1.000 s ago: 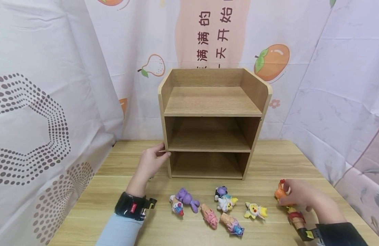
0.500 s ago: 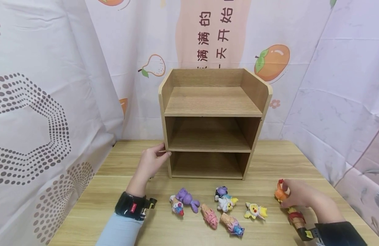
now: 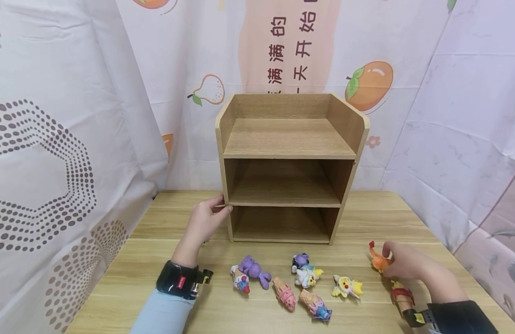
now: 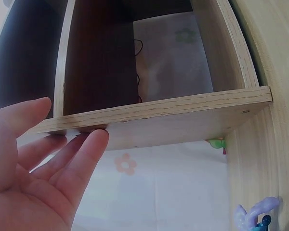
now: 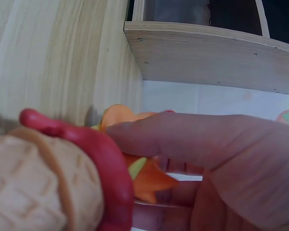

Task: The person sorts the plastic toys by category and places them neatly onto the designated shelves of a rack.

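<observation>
My left hand [image 3: 205,222] holds the left side panel of a three-level wooden shelf [image 3: 288,137]; in the left wrist view the fingertips touch its outer face and the thumb lies by the front edge. At the right, my right hand [image 3: 412,262] pinches a small orange toy figure [image 3: 378,261] with a red tip. Its thumb crosses the orange body in the right wrist view, hiding part of it. Just below that hand lies an ice-cream-cone toy [image 3: 403,297] with a red band, large in the right wrist view.
On the table [image 3: 170,250] in front of the shelf lie a purple toy figure [image 3: 253,270], a clown-like cone toy [image 3: 241,280], a pink cone toy [image 3: 285,294], a pink-blue cone toy [image 3: 316,305], a white figure [image 3: 306,277], a dark-purple one [image 3: 300,260] and a yellow one [image 3: 346,286]. Printed curtains [image 3: 190,51] hang behind.
The orange toy has tilted in my right hand, its red tip swinging left and slightly up. My left hand stays at the shelf's side.
</observation>
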`<state>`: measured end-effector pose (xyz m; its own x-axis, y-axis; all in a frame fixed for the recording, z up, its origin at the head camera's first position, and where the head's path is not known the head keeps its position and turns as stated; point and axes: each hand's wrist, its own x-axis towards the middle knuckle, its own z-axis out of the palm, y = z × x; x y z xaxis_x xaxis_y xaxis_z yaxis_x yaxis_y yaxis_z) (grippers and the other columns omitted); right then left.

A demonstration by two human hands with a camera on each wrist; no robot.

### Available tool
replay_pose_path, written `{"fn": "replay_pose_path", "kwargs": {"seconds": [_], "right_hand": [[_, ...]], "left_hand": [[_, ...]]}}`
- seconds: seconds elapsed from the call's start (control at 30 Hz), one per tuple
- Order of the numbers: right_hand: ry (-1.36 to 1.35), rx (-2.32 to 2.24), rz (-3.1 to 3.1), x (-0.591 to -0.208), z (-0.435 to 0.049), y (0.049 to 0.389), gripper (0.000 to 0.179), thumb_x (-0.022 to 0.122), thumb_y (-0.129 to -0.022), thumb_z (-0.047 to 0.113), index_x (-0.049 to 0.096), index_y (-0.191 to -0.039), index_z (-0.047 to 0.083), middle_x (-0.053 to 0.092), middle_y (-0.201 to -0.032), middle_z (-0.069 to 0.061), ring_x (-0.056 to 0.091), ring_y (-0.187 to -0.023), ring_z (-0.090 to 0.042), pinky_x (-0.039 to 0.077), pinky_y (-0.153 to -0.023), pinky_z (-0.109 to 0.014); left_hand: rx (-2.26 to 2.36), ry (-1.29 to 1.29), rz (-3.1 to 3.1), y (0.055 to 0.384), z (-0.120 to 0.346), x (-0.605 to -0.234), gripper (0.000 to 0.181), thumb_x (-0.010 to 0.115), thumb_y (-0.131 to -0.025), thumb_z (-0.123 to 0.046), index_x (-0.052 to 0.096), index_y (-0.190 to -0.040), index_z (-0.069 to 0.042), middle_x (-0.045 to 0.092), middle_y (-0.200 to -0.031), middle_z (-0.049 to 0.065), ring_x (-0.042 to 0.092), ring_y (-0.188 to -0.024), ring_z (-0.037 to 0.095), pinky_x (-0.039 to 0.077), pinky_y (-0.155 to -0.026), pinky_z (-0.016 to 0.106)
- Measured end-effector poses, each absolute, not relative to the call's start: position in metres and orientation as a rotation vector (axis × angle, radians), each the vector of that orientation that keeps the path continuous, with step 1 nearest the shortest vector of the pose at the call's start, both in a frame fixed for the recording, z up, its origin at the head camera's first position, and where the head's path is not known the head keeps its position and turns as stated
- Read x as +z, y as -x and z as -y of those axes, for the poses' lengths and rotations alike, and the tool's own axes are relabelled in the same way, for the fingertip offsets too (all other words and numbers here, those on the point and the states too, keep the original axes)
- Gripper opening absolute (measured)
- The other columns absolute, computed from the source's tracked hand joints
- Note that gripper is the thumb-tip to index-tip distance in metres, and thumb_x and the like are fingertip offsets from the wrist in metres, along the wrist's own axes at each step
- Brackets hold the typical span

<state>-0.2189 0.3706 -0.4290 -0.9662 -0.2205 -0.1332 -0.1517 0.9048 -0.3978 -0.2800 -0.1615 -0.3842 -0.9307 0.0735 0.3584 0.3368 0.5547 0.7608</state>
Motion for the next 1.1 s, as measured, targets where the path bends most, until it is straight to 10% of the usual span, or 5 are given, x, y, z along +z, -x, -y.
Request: {"fn": "replay_pose_path", "kwargs": {"seconds": [1.1], "right_hand": [[0.343,-0.526,-3.095,-0.410,-0.353,0.220,0.030,0.079,-0.084,0.032,0.064,-0.098,0.010,0.060,-0.075,0.004,0.052,-0.064,-0.014,0.043,-0.055,-0.033]], "left_hand": [[-1.328,0.342,2.501,0.280,0.161,-0.384,0.055,0.073,-0.096,-0.029,0.060,-0.140,0.000,0.068,-0.128,0.018,0.071,-0.107,0.029,0.059,-0.089,0.044]]}}
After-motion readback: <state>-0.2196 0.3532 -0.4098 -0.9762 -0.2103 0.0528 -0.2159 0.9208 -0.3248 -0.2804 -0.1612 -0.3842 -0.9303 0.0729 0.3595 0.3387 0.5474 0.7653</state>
